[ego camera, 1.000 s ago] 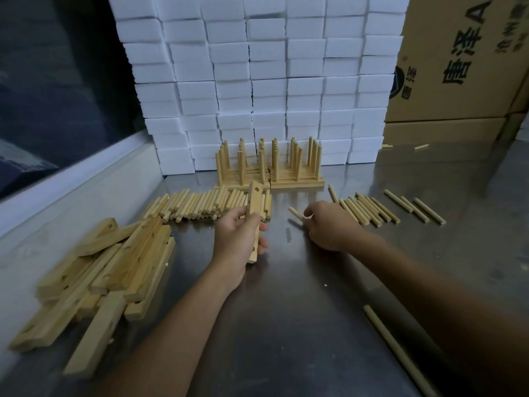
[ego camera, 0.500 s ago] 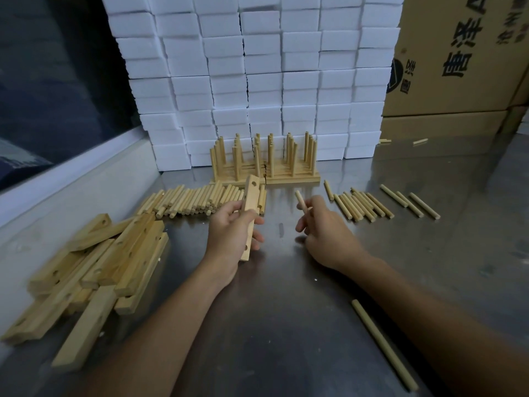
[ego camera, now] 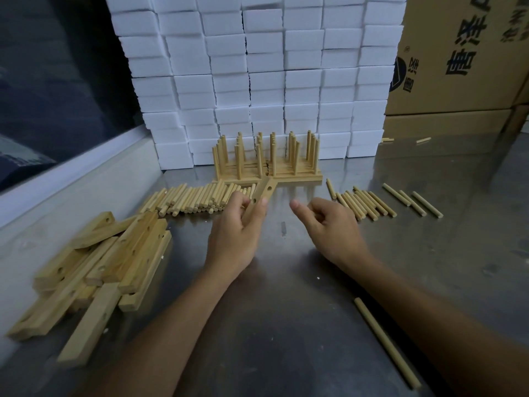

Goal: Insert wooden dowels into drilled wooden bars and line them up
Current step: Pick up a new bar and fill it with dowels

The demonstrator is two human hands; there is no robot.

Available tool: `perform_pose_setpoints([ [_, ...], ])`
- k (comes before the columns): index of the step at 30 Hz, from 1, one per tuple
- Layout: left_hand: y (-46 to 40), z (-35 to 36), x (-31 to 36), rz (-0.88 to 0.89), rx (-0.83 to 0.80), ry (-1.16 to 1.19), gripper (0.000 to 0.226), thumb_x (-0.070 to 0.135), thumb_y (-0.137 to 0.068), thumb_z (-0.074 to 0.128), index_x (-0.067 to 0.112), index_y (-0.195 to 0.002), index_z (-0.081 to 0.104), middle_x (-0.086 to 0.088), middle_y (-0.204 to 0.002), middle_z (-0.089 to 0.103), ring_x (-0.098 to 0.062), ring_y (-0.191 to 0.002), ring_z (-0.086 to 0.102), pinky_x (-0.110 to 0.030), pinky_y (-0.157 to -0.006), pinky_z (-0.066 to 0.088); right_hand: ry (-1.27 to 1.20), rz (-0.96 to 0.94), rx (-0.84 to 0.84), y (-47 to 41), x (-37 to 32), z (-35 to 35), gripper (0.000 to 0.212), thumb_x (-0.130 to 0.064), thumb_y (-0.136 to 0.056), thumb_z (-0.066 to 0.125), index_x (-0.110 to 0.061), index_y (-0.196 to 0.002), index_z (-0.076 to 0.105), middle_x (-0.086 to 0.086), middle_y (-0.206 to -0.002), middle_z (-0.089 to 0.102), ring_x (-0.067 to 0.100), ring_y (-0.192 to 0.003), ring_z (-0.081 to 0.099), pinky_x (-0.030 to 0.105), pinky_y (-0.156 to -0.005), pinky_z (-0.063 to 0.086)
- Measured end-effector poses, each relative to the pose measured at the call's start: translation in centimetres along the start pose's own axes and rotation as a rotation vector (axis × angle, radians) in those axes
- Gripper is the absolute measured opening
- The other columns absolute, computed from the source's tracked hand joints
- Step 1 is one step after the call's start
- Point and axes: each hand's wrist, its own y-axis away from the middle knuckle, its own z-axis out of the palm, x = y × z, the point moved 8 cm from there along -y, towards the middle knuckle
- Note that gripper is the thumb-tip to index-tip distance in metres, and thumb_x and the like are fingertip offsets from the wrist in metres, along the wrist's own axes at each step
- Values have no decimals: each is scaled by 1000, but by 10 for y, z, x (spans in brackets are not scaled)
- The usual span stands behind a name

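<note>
A pale drilled wooden bar (ego camera: 262, 195) stands tilted, its holes facing up. Finished bars with upright dowels (ego camera: 267, 160) sit in a row behind it. Loose dowels (ego camera: 194, 199) lie heaped to the left, more dowels (ego camera: 365, 202) to the right, and undrilled-side bars (ego camera: 94, 270) are piled far left.

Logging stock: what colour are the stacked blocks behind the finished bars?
White; the stacked foam-like blocks show clearly in the head view.

Cardboard box (ego camera: 463, 53), bench far right corner: large black Chinese print, inverted, "唐泽" legible; round logo alongside.
</note>
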Motion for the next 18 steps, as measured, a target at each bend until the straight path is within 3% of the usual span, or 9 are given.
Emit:
perform_pose_setpoints([
  [4,4,-9,15,164,44,-295,36,57,-97,37,26,-77,42,10,-56,47,-11,-52,47,-29,-48,31,-1,-64,25,1,-5,-1,43,-48,-96,56,-12,-74,63,2,-58,55,12,-54,49,34,-56,44],
  [8,6,-3,24,208,-4,-381,27,40,-101,41,17,-88,49,8,-66,49,-20,-60,52,-34,-51,37,0,-161,55,3,-15,-3,28,-31,-99,57,-10,-87,70,-2,-63,58,13,-59,52,19,-53,38],
  [11,9,2,29,218,-27,-398,24,37,-102,41,18,-88,44,9,-65,46,-18,-59,49,-33,-51,31,31,-250,51,4,-26,-1,18,-17,-100,57,-5,-94,70,2,-67,58,13,-59,50,26,-56,40],
  [15,9,3,28,192,-39,-376,24,38,-102,40,20,-86,41,10,-64,45,-18,-59,47,-33,-52,27,76,-360,14,9,-39,1,15,-13,-99,59,-5,-99,71,-2,-71,57,8,-62,46,19,-58,37],
  [18,9,3,29,189,-34,-350,25,38,-102,41,20,-85,42,8,-64,48,-17,-58,48,-30,-49,24,117,-368,-10,10,-39,3,20,-17,-100,58,-7,-109,73,3,-74,60,14,-64,51,32,-59,44],
])
